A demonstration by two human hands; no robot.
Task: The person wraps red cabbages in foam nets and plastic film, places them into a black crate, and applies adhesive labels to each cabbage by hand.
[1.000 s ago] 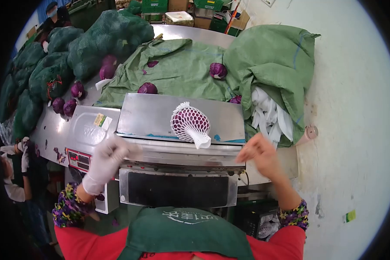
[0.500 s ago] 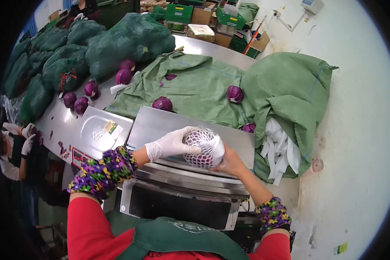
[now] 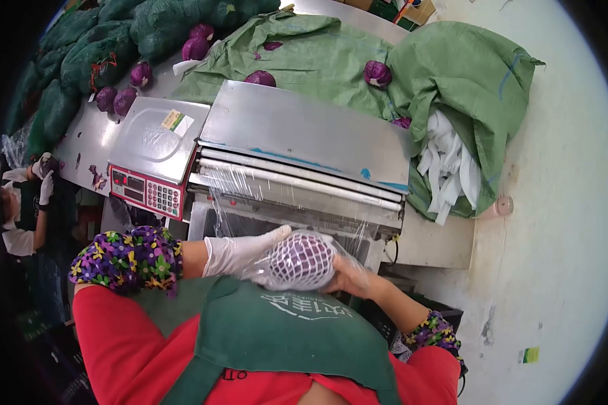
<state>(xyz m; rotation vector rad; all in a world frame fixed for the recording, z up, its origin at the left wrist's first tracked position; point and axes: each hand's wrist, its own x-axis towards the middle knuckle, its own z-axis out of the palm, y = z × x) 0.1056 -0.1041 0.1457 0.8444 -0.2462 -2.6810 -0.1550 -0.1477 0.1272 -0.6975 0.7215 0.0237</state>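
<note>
A purple cabbage in a white foam net [image 3: 300, 262] is held between my two hands, close to the green apron. My left hand [image 3: 246, 251], in a white glove, has its fingers along the cabbage's left side. Bare, my right hand [image 3: 350, 277] grips its right side together with clear film. The clear film [image 3: 277, 209] stretches from the rollers of the steel wrapping machine [image 3: 304, 131] down to the cabbage.
A scale [image 3: 157, 138] adjoins the machine on the left. Loose purple cabbages [image 3: 377, 73] lie on green sacking [image 3: 317, 50]. White foam nets [image 3: 449, 162] spill from a green sack at the right. A co-worker's gloved hands [image 3: 45, 177] show at far left.
The netted cabbage has come from above the machine toward my body, with both hands on it. Clear film is now drawn out over the machine's front. The view has tilted downward.
</note>
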